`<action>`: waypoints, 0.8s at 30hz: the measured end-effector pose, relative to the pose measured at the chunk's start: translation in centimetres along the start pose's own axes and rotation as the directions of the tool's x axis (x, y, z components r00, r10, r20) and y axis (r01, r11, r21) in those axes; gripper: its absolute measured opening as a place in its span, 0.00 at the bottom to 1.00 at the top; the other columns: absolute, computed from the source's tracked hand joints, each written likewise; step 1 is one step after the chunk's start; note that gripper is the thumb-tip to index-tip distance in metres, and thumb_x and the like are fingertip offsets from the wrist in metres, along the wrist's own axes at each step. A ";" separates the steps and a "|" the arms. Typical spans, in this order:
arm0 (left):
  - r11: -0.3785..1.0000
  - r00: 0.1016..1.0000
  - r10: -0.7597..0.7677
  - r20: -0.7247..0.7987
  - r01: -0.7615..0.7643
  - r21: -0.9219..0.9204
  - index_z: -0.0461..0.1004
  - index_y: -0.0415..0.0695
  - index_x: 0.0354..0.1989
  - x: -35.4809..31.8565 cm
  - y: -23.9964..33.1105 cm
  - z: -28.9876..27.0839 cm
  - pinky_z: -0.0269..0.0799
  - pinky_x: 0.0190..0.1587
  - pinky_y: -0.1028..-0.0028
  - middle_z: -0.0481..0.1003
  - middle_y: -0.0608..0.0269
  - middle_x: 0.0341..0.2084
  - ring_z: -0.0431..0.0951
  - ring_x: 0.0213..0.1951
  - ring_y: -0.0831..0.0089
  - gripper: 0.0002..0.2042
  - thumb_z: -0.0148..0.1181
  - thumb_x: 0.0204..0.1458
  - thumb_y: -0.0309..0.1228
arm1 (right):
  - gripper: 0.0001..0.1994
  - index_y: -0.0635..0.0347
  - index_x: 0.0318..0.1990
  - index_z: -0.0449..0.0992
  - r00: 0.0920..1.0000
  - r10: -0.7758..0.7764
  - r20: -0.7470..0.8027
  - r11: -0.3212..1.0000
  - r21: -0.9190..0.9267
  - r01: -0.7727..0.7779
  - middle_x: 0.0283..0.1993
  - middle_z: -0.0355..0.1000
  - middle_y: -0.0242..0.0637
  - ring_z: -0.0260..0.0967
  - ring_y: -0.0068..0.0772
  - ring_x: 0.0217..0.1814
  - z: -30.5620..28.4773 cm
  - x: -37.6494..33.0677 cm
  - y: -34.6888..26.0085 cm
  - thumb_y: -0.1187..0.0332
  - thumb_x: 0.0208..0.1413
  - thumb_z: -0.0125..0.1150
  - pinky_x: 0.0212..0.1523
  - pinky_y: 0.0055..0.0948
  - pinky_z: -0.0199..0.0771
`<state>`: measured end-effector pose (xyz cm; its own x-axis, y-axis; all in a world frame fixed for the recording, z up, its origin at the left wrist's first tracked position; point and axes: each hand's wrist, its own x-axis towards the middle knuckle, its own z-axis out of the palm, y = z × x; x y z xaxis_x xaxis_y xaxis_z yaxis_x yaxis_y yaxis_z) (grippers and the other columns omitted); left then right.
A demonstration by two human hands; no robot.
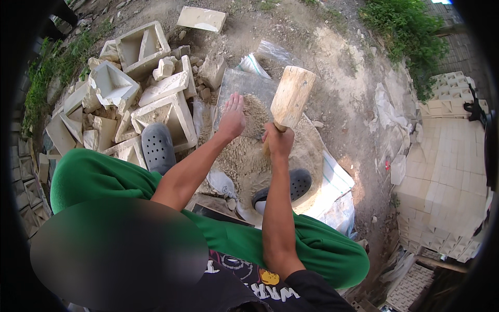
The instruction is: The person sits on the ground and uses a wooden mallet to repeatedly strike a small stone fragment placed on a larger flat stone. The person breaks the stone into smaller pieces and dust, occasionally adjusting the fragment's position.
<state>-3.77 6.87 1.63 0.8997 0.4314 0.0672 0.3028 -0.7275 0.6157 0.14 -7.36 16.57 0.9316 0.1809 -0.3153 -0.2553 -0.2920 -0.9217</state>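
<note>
My right hand (pixel 278 139) grips the handle of a wooden mallet (pixel 291 96), whose thick pale head is raised and tilted to the upper right. My left hand (pixel 232 117) lies flat, fingers together, on a mound of sandy crushed material (pixel 244 151) that rests against a grey flat slab (pixel 240 86). Both forearms reach forward from my green-trousered knees. My feet in dark grey perforated clogs (pixel 157 147) stand on either side of the mound.
A heap of broken pale hollow blocks (pixel 140 88) lies to the left. White sacking (pixel 332 187) spreads under the mound. Stacked whole pale blocks (pixel 447 171) fill the right side. Bare dirt ground and green weeds (pixel 400 26) lie beyond.
</note>
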 end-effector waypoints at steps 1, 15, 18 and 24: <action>0.998 0.996 -0.063 -0.059 0.063 -0.011 0.50 0.28 0.72 -0.4 -0.4 -0.4 0.42 0.76 0.55 0.49 0.35 0.73 0.46 0.76 0.46 0.30 0.43 0.62 0.29 | 0.09 0.68 0.29 0.77 0.999 -0.026 0.020 1.000 0.007 0.026 0.21 0.73 0.37 0.73 0.29 0.20 0.4 0.2 0.6 0.69 0.48 0.65 0.24 0.30 0.72; 0.990 0.983 -0.132 -0.126 0.125 -0.059 0.53 0.27 0.70 -5.7 -2.5 -0.2 0.46 0.75 0.53 0.52 0.34 0.72 0.50 0.74 0.42 0.28 0.42 0.63 0.29 | 0.16 0.67 0.28 0.80 0.995 0.091 0.036 0.872 -0.486 -0.062 0.19 0.76 0.42 0.79 0.32 0.21 4.9 0.2 9.8 0.59 0.46 0.68 0.27 0.34 0.77; 0.986 0.973 -0.129 -0.190 0.105 -0.131 0.55 0.27 0.69 -5.4 -3.3 0.2 0.50 0.74 0.55 0.54 0.34 0.71 0.53 0.73 0.43 0.27 0.42 0.62 0.25 | 0.17 0.67 0.31 0.81 0.992 -0.061 0.106 0.897 -0.431 0.102 0.22 0.78 0.46 0.80 0.37 0.25 4.6 -0.4 9.1 0.58 0.45 0.69 0.31 0.36 0.78; 0.939 0.923 -0.282 -0.263 0.209 -0.274 0.63 0.35 0.67 -5.0 -3.5 -0.7 0.69 0.63 0.58 0.63 0.41 0.67 0.68 0.64 0.47 0.23 0.43 0.61 0.22 | 0.24 0.65 0.39 0.83 0.981 0.142 0.133 0.765 -0.644 -0.023 0.36 0.80 0.55 0.79 0.55 0.44 3.9 -1.9 10.1 0.52 0.42 0.70 0.46 0.45 0.78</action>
<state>-9.59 7.62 -0.29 0.6620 0.7435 0.0949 0.3863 -0.4469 0.8069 -5.24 -7.00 7.03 0.8431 0.2609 -0.4703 -0.0504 -0.8323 -0.5521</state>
